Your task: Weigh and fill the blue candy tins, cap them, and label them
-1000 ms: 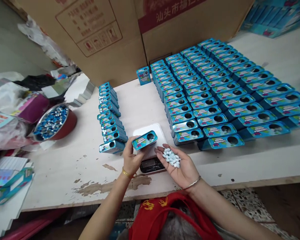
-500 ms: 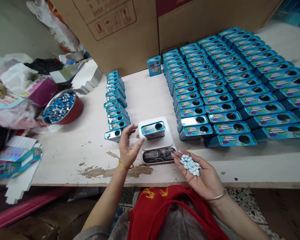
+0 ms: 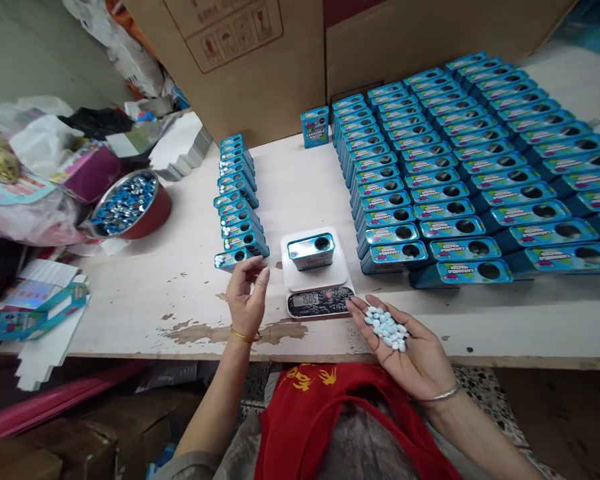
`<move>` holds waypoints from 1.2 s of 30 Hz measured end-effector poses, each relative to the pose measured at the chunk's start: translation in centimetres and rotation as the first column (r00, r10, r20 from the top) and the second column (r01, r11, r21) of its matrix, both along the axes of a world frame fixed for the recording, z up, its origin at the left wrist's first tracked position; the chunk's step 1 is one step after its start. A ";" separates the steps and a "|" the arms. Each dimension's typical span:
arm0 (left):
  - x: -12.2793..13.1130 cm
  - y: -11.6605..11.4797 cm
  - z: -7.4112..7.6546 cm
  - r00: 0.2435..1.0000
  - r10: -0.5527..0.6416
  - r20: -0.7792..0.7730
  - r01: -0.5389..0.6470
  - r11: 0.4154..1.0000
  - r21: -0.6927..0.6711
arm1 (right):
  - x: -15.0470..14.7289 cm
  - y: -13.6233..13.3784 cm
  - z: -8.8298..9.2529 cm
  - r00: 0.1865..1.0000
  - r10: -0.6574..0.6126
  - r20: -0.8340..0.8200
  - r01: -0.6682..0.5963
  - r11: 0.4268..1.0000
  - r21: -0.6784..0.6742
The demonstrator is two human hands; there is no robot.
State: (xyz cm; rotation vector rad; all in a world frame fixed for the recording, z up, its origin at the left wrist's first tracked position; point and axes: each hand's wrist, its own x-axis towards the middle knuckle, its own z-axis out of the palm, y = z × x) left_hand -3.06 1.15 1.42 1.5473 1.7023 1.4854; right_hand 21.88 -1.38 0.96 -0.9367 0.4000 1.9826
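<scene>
Currently L hand [image 3: 245,303], loosely curled, looks empty, is nearer candy tin [image 3: 303,250]: upright on digital scale [image 3: 343,267], fwd-R of it, long axis L-R. R hand [image 3: 416,355] palm-up w/ candies [image 3: 386,328].

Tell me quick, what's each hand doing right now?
Left hand: open, fingers loosely curled, nothing seen in it.
Right hand: open, palm up, holding a small pile of pale blue candies.
</scene>
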 end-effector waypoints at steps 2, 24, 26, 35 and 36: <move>0.8 -0.7 0.4 0.994 -0.077 -0.074 0.076 0.997 -0.022 | -0.1 -0.1 -0.1 1.000 0.010 -0.023 -0.009 1.000 0.023; 8.3 -0.2 2.1 0.601 -0.558 -0.572 0.525 0.815 -0.244 | -3.4 1.8 1.6 0.984 -0.036 -0.173 0.050 0.996 0.074; 8.1 0.1 2.2 0.638 -0.552 -0.536 0.529 0.821 -0.216 | -3.6 2.0 1.8 0.983 -0.040 -0.179 0.053 0.996 0.073; 6.3 3.9 5.1 0.846 -0.439 -0.302 0.444 0.894 -0.056 | -4.2 3.7 2.8 0.981 -0.002 -0.196 0.044 0.976 0.213; 6.1 4.6 5.3 0.848 -0.418 -0.325 0.428 0.903 -0.043 | -4.3 3.8 2.8 0.980 0.007 -0.198 0.039 0.973 0.229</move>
